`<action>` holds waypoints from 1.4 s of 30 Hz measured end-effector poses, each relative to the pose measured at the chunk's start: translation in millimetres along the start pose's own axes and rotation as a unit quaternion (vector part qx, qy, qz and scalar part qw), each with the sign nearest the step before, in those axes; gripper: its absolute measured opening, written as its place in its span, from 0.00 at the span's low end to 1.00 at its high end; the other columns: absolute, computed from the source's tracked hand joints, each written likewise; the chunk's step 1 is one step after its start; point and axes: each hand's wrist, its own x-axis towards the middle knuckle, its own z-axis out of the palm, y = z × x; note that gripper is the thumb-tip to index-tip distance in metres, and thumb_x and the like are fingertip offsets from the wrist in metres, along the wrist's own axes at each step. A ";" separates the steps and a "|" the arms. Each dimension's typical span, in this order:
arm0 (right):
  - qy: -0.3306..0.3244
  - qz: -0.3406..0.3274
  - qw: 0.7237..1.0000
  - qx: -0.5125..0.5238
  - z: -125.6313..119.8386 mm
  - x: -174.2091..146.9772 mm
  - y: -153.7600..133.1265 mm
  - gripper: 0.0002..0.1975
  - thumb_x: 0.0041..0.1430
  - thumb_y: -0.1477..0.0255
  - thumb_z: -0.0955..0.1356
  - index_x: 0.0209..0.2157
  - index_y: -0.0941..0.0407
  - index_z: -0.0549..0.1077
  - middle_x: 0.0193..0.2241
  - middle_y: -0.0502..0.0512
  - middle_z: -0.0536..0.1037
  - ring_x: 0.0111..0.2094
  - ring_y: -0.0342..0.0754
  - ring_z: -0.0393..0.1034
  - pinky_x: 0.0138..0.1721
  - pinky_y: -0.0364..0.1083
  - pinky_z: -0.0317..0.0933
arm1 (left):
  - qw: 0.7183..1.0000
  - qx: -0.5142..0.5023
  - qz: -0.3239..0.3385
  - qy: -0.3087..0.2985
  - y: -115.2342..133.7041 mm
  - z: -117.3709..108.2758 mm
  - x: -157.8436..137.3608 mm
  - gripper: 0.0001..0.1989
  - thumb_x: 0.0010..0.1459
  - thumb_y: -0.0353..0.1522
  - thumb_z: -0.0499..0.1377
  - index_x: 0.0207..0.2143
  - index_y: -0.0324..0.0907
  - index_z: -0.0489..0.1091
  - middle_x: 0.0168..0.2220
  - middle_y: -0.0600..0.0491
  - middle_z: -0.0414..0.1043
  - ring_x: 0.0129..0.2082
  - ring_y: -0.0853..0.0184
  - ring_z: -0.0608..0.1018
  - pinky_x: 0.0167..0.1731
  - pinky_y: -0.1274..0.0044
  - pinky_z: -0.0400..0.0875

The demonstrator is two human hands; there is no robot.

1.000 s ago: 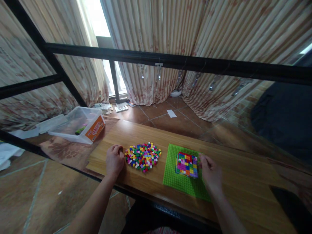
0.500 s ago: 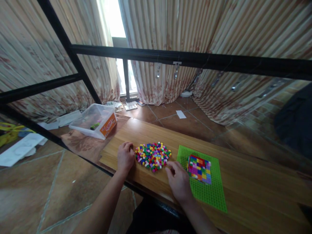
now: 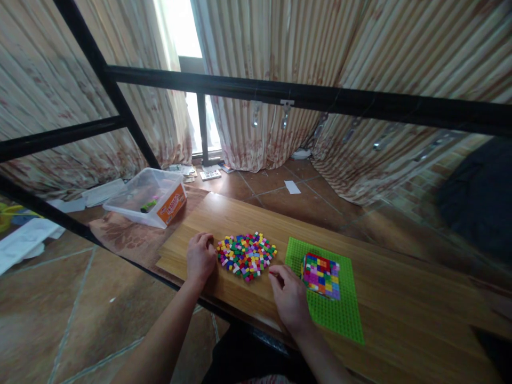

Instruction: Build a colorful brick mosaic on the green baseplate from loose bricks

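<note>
Bricks (image 3: pixel 246 256), multicoloured, heaped, right fingers (image 3: pixel 281 270) pinching red brick (image 3: pixel 271 273), left fingers (image 3: pixel 208 239) curled, hold unclear

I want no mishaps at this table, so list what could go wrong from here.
1. The right hand seems to pinch a small red brick, which could slip loose.
2. The left hand is right beside the pile of loose bricks; a careless sweep might scatter some across the wooden table.
3. The right hand is also near the brick stack on the green baseplate, so a bump could disturb it.
</note>
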 end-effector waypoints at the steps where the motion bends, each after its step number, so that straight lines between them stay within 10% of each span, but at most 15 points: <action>1: 0.003 0.014 1.000 0.013 -5.3 -1.9 -1.6 0.08 0.60 0.71 0.63 0.34 0.54 0.74 0.32 0.53 0.77 0.34 0.48 0.72 0.37 0.46 0.65 | 1.000 0.000 0.001 0.001 0.4 -0.5 0.2 0.13 0.55 0.28 0.50 0.37 0.41 0.74 0.41 0.46 0.74 0.45 0.59 0.72 0.49 0.68 0.67; 17: 0.161 0.167 0.972 -0.043 -108.2 -16.1 49.6 0.16 0.55 0.58 0.66 0.36 0.55 0.77 0.34 0.57 0.80 0.34 0.52 0.73 0.37 0.50 0.66 | 1.000 0.018 0.006 0.000 0.7 -2.5 2.3 0.13 0.55 0.30 0.50 0.36 0.41 0.74 0.41 0.47 0.74 0.45 0.59 0.72 0.48 0.70 0.68; 42: 0.187 0.161 0.966 -0.078 -101.5 6.1 63.4 0.20 0.54 0.54 0.64 0.34 0.55 0.79 0.35 0.58 0.81 0.34 0.52 0.74 0.37 0.49 0.65 | 0.999 0.031 0.011 0.000 -1.4 -1.2 4.0 0.13 0.55 0.30 0.51 0.37 0.39 0.74 0.42 0.46 0.74 0.45 0.57 0.73 0.48 0.68 0.69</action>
